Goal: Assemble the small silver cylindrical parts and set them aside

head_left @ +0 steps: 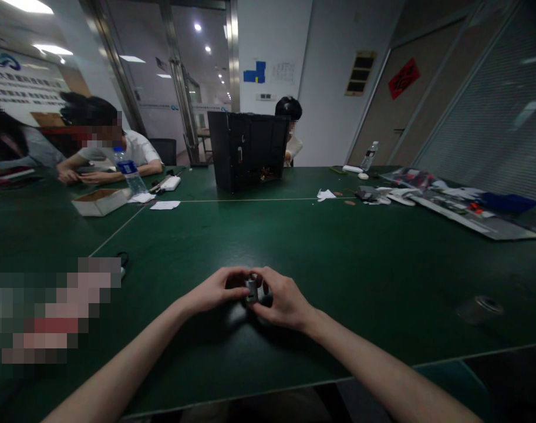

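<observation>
The left hand (219, 288) is closed, thumb and fingers, on a small metal cylinder (250, 291); the right hand (283, 298) grips it from the other side; it stands roughly upright between them, over the near part of the green worktop (197, 241), though whether its base touches cannot be told; good handling likely means one hand bracing the body while the other's fingertips work lightly; staying low would soften a slip; a larger cylindrical object (475, 310) sits well apart.
</observation>
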Tool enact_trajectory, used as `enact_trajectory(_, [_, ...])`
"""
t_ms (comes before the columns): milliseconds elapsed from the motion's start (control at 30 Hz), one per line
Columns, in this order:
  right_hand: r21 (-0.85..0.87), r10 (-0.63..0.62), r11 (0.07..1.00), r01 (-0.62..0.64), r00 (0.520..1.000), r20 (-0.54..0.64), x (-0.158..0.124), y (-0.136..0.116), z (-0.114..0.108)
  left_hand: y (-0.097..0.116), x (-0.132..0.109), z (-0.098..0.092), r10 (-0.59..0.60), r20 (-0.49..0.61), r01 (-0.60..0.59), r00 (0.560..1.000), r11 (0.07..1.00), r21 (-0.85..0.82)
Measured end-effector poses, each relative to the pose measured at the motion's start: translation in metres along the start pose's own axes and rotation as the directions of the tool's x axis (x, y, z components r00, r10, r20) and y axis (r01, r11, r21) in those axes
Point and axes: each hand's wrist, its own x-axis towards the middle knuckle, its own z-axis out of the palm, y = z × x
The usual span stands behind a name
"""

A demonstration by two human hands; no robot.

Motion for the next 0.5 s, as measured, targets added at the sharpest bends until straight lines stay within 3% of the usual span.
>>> enact_trajectory(500, [-0.033, 0.009, 0.999, -0.010, 1.000, -0.015, -0.0003, 0.0016, 0.0012, -0.0021, 0.0017, 0.0010, -0.020, -0.054, 0.027, 0.998, 0.990, 0.142])
